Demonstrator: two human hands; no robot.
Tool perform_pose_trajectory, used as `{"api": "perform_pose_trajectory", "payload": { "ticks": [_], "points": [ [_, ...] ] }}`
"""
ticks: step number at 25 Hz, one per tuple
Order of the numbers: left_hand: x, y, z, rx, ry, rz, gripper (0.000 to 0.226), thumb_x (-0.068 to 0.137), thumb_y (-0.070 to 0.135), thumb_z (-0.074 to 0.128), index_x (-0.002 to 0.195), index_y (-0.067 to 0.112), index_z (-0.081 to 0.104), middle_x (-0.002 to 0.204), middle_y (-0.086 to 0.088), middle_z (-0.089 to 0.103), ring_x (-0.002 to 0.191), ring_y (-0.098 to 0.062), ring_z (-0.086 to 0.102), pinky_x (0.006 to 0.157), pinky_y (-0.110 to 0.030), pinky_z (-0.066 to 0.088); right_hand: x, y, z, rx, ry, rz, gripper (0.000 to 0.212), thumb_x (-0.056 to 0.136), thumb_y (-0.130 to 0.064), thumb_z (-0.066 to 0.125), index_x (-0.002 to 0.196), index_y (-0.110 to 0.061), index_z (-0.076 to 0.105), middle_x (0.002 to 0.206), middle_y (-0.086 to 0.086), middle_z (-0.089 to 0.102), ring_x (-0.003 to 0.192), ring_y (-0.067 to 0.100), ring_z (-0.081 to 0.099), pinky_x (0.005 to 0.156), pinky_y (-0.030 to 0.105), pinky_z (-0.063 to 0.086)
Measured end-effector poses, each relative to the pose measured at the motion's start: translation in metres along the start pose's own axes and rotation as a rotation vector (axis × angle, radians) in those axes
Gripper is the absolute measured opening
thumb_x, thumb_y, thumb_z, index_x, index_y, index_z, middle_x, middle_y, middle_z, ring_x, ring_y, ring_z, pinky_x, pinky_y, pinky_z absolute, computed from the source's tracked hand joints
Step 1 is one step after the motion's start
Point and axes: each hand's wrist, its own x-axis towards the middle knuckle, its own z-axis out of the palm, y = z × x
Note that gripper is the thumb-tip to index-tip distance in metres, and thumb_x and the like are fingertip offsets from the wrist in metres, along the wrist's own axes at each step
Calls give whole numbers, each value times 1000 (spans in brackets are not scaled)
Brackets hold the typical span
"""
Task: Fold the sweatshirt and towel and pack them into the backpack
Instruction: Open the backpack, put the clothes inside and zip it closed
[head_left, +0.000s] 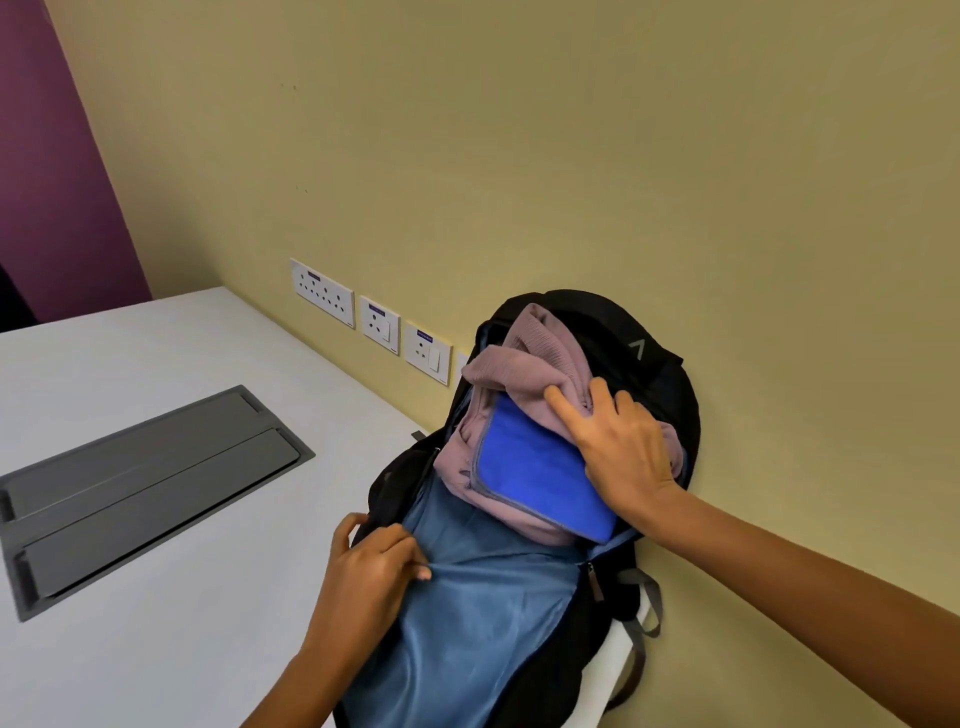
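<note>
A black backpack (654, 358) with a blue lining (467, 613) lies open on the white table, its top against the wall. A folded pink sweatshirt (524, 369) sticks out of the main opening, and a folded blue towel (535, 467) lies on top of it. My right hand (618, 447) presses flat on the towel and sweatshirt, fingers spread. My left hand (374, 566) pinches the front edge of the backpack's opening, holding the lining flap down.
The white table (182, 364) carries a grey recessed cable hatch (145, 488) at the left. Wall sockets (374, 317) sit just above the table's back edge. A grey backpack strap (649, 603) hangs at the right, by the yellow wall.
</note>
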Motion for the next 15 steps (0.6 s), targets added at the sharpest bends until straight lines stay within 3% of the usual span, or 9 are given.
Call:
{"api": "perform_pose_trajectory", "payload": {
  "ticks": [3,8,12,15],
  "points": [
    [5,9,3,-23,-52,-17,32,90,43,46,71,27,66,75,17,60,73,-2,56,108,-18,18,-1,-5,-3,21,0,29,60,68,2,54,124,-20,62,90,19,57,60,30,51,48,32,41],
    [49,42,17,-43,-117,105,27,90,30,49,106,21,67,114,6,62,108,-13,56,106,-25,27,-1,2,3,-53,24,18,57,74,-1,58,127,-23,57,90,18,54,65,30,50,54,36,41],
    [74,55,47,19,-273,23,56,89,40,42,140,17,46,145,-3,45,134,-22,43,112,-35,29,0,17,12,-137,152,-197,41,92,-3,42,127,-20,52,114,24,58,94,40,57,89,51,42],
    [84,51,61,63,-417,-58,67,95,46,40,152,20,18,159,-5,16,145,-26,21,117,-41,18,2,22,23,-138,115,-302,44,92,-6,42,133,-20,46,125,24,56,105,41,57,96,52,39]
  ]
}}
